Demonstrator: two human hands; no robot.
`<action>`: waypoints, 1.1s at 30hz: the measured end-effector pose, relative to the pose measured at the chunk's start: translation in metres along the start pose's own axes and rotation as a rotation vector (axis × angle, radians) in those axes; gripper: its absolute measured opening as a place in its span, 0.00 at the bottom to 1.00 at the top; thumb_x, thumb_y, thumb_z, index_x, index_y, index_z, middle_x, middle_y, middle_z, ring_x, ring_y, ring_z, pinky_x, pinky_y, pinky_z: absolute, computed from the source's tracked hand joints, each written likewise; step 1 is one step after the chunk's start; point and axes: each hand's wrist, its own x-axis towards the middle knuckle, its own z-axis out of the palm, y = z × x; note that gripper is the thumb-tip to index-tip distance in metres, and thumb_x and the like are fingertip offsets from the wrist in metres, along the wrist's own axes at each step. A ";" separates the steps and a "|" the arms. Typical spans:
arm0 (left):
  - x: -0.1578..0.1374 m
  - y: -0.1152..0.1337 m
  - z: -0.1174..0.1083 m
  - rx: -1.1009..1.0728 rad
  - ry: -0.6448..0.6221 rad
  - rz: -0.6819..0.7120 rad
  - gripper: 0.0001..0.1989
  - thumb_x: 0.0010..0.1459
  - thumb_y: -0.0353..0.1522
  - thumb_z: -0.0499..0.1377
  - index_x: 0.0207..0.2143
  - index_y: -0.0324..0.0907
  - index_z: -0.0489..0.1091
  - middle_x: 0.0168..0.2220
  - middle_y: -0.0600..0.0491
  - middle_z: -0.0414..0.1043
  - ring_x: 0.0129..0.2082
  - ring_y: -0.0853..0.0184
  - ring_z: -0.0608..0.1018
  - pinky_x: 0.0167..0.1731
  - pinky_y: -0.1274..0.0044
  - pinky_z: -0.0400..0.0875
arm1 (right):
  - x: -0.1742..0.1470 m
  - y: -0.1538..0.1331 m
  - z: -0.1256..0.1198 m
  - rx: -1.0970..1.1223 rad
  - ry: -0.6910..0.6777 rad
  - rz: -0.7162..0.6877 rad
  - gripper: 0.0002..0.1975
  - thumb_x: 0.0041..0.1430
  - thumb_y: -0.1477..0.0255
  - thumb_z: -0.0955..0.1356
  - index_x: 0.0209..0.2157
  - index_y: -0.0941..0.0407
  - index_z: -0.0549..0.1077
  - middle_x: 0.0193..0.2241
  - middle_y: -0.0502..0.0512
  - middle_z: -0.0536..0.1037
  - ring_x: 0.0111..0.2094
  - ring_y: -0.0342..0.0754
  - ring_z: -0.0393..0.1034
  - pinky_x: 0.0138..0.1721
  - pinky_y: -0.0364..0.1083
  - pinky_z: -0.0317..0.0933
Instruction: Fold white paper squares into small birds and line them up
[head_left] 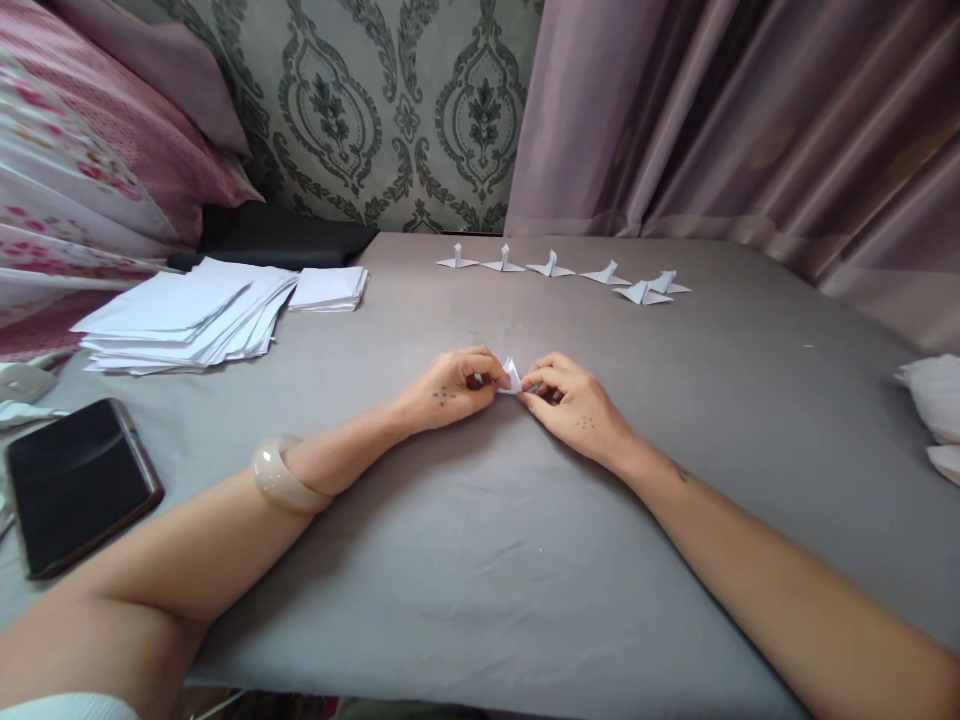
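A small folded white paper (pixel 511 376) stands between my hands over the middle of the grey cloth. My left hand (pixel 459 388) pinches its left side between thumb and fingers. From the right, my right hand (pixel 574 402) grips the other side with thumb and forefinger. Fingertips cover much of the paper, so its full shape is hidden; a pointed tip shows at the top. Beyond the hands, several folded paper cranes (pixel 551 265) with spread wings stand in a row, two of them overlapping at the right end.
A stack of white paper sheets (pixel 180 315) lies at the left, beside a smaller stack of paper squares (pixel 328 288). A dark-screened tablet or phone (pixel 82 485) rests at the near left. Behind it sits a white cable (pixel 30 412). A white bundle (pixel 934 400) is at the right edge.
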 end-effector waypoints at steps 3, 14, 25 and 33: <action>0.001 0.003 -0.003 -0.039 0.052 -0.051 0.09 0.47 0.26 0.51 0.28 0.39 0.71 0.33 0.52 0.73 0.33 0.70 0.73 0.33 0.79 0.67 | -0.004 -0.004 0.000 -0.153 0.020 -0.092 0.09 0.58 0.75 0.64 0.34 0.53 0.77 0.37 0.53 0.73 0.31 0.42 0.68 0.35 0.44 0.61; -0.003 0.005 -0.004 0.102 0.084 -0.006 0.04 0.51 0.30 0.57 0.31 0.40 0.68 0.32 0.54 0.70 0.32 0.70 0.70 0.32 0.78 0.66 | -0.007 -0.012 -0.001 -0.305 -0.026 -0.101 0.06 0.58 0.71 0.65 0.30 0.53 0.75 0.33 0.52 0.75 0.32 0.44 0.68 0.32 0.44 0.57; -0.006 0.004 0.004 0.399 0.075 0.210 0.07 0.57 0.34 0.59 0.35 0.41 0.65 0.36 0.51 0.70 0.37 0.67 0.70 0.37 0.76 0.65 | -0.005 -0.010 -0.002 -0.222 -0.039 -0.038 0.13 0.56 0.71 0.68 0.44 0.50 0.67 0.35 0.49 0.74 0.31 0.43 0.67 0.31 0.43 0.58; -0.004 -0.005 0.005 0.415 0.070 0.267 0.05 0.59 0.33 0.59 0.36 0.41 0.65 0.36 0.51 0.71 0.36 0.67 0.71 0.39 0.75 0.66 | -0.006 -0.008 -0.001 -0.203 -0.030 -0.056 0.13 0.56 0.73 0.68 0.44 0.50 0.66 0.36 0.48 0.72 0.29 0.41 0.66 0.31 0.43 0.59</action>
